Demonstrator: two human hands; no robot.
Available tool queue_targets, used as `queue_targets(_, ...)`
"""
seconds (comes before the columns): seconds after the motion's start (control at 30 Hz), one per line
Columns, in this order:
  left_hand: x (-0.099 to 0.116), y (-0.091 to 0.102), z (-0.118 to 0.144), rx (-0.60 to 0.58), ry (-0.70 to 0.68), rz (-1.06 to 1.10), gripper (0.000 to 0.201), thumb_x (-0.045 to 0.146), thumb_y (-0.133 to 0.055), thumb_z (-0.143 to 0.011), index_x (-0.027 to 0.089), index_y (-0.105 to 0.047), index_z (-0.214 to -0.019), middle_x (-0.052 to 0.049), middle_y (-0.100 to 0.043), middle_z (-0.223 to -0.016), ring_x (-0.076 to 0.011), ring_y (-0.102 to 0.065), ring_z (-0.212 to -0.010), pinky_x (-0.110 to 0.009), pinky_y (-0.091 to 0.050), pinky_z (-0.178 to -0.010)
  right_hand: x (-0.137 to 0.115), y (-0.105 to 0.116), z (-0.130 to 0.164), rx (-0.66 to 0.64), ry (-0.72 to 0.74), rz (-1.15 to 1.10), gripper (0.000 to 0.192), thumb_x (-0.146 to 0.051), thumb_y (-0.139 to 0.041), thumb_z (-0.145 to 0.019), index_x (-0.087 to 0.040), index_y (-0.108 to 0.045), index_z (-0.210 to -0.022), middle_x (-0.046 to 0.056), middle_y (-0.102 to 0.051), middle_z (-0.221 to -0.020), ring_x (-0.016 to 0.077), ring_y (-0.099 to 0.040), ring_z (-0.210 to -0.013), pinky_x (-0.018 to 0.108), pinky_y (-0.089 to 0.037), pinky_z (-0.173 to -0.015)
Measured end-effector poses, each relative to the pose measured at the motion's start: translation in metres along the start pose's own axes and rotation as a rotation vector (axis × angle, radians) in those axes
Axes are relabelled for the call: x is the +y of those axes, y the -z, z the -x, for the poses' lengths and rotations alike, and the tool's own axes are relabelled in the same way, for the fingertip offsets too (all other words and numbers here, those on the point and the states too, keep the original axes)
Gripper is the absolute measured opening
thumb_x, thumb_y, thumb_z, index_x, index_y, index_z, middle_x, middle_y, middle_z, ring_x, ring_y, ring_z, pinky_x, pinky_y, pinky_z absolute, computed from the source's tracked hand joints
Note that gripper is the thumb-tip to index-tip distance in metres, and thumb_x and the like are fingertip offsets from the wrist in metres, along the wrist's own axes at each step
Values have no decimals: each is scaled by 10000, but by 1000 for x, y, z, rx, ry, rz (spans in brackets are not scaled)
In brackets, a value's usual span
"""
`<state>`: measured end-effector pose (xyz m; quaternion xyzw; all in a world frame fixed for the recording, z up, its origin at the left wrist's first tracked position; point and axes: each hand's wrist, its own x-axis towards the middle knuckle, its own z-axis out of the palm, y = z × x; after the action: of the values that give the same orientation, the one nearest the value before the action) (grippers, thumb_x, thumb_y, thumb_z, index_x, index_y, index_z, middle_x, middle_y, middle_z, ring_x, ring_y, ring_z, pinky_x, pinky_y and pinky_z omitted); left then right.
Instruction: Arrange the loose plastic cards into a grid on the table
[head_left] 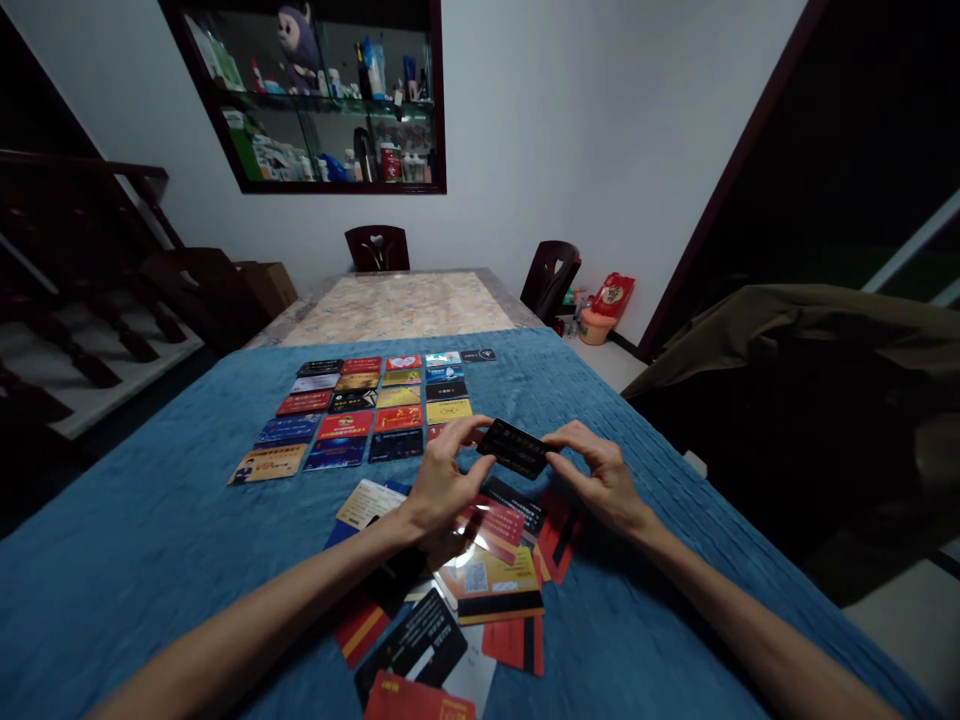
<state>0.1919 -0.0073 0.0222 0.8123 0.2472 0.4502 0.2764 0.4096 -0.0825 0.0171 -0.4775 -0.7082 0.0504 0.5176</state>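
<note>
Along the left edge of the table the blue cloth (150, 520) lies bare, a wide open strip between that edge and the grid of cards (367, 405), which sits in neat rows toward the far half of the cloth. The left forearm comes in low from the near left corner, rising to the left hand (439, 480), whose thumb and forefinger are pressed onto the left short end of a black card (514, 448). That card is held flat-on and slightly tilted above the cloth, just in front of the nearest row of the grid and over a loose pile of cards (465, 590) that fans out toward the near edge. The right hand (600, 478) pinches the card's right short end between thumb and fingertips, the other fingers curled, its forearm running back to the near right corner. To the right of that hand the cloth is bare up to the right edge of the table, beyond which a dark draped cover (810, 340) lies.
</note>
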Motion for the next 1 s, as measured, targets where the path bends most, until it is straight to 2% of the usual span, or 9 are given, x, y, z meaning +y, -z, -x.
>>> queue_targets(0.17,2,1,2,-54,-128,-105,531,85,-569,-832,218,-505,-1342,-71,-643,-1136,-211,-614,-1021,-402,-536,-924,-1,1,0,-35,6,31,142,-248,-565,-917,-227,-701,-950,38,-690,-794,202,-609,-773,375,-508,-730)
queue_targets(0.3,3,3,2,-163,-257,-278,559,81,-535,-848,201,-460,-1388,-105,-626,-1191,-259,-558,-1093,-468,-494,-969,0,1,0,-28,15,42,150,-257,-560,-920,-234,-704,-953,36,-683,-793,206,-611,-779,373,-508,-720)
queue_targets(0.53,1,4,2,-205,-346,-517,518,82,-505,-858,150,-464,-1369,-139,-598,-1193,-278,-534,-1087,-463,-502,-924,4,3,1,-27,22,52,141,-245,-563,-924,-234,-700,-959,29,-669,-786,204,-606,-779,362,-503,-716)
queue_targets(0.67,0,4,1,-193,-398,-662,479,89,-504,-870,124,-490,-1347,-177,-536,-1310,-311,-488,-1211,-479,-470,-977,6,3,2,-52,31,44,139,-236,-560,-929,-237,-694,-967,27,-669,-792,201,-606,-774,353,-503,-705)
queue_targets(0.77,0,5,1,-242,-433,-758,434,112,-468,-919,109,-490,-1352,-184,-551,-1321,-318,-473,-1250,-495,-433,-1012,8,3,2,-80,29,57,148,-239,-550,-940,-240,-694,-975,29,-669,-799,203,-607,-773,349,-504,-697)
queue_targets(0.9,3,8,-2,-289,-437,-822,385,168,-446,-965,85,-500,-1337,-184,-590,-1288,-319,-497,-1233,-494,-417,-999,9,0,3,-117,86,154,227,-236,-518,-955,-249,-663,-1128,55,-678,-918,230,-606,-869,387,-514,-776)
queue_targets(1.0,8,12,-7,-322,-414,-853,364,189,-451,-972,83,-510,-1315,-183,-599,-1274,-317,-503,-1230,-490,-411,-992,7,-4,5,-130,184,291,416,-279,-558,-934,-241,-542,-1348,105,-639,-1095,274,-578,-999,455,-505,-866)
